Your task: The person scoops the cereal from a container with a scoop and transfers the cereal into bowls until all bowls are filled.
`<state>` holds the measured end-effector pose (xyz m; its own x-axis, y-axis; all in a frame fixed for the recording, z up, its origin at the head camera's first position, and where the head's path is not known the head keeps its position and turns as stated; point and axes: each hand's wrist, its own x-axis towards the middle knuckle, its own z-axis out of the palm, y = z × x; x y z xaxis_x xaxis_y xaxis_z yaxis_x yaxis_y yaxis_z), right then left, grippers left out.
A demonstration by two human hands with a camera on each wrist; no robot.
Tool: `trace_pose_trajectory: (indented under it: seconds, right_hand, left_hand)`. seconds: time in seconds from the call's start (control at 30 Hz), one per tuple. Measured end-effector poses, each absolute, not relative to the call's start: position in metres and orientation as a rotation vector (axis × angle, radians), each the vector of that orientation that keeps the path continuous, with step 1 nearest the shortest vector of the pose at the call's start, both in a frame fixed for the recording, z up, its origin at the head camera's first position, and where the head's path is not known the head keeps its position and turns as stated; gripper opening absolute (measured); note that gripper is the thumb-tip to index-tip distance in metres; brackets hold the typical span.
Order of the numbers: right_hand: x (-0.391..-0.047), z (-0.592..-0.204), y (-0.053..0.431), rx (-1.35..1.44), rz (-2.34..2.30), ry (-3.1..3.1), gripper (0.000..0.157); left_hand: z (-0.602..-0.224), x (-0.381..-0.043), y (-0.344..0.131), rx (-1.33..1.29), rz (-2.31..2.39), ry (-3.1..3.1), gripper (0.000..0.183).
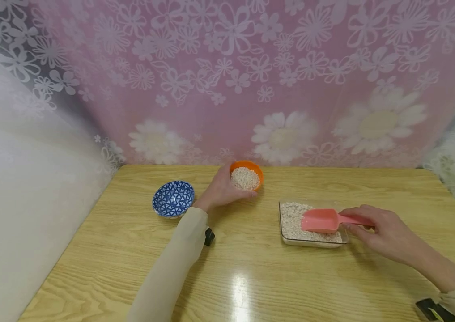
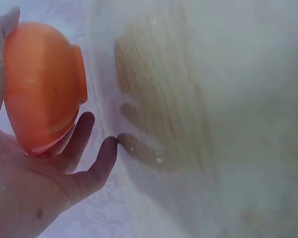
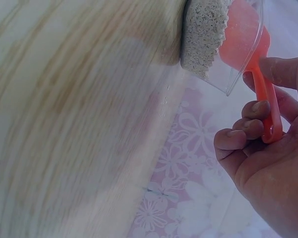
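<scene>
My left hand [image 1: 227, 185] grips an orange bowl [image 2: 42, 89] at the back of the table, thumb on one side and fingers on the other. Pale flakes like oats [image 1: 245, 178] lie in that bowl. In the left wrist view the bowl's foot seems a little off the tabletop. By its handle, a pink scoop [image 1: 321, 221] is held in my right hand [image 1: 386, 232]. The scoop's blade rests in the flakes inside a clear rectangular container [image 3: 223, 89], its front edge among them. In the right wrist view, fingers curl round the handle.
A blue-and-white patterned bowl [image 1: 173, 199] stands left of my left forearm, close to the wrist. The wooden table [image 1: 251, 268] ends at a pink flowered curtain [image 1: 211, 89] behind. Pale sheeting [image 1: 30, 179] hangs along the left side.
</scene>
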<state>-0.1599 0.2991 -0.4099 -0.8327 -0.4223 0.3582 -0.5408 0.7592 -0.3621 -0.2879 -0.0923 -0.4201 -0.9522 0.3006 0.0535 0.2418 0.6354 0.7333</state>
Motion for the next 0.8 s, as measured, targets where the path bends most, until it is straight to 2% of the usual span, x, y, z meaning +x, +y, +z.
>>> trace_pose_trajectory:
  seconds: [0.37,0.8]
  right_hand:
    - [-0.160,-0.411,0.299,0.767,0.676,-2.668,0.034]
    - [-0.159,-0.411,0.299,0.771,0.662,-2.662,0.034]
  left_hand:
    - [-0.427,-0.298,-0.087,0.273,1.142,2.776,0.120]
    - [-0.412,-0.286,-0.094,0.299,0.941,2.838,0.122]
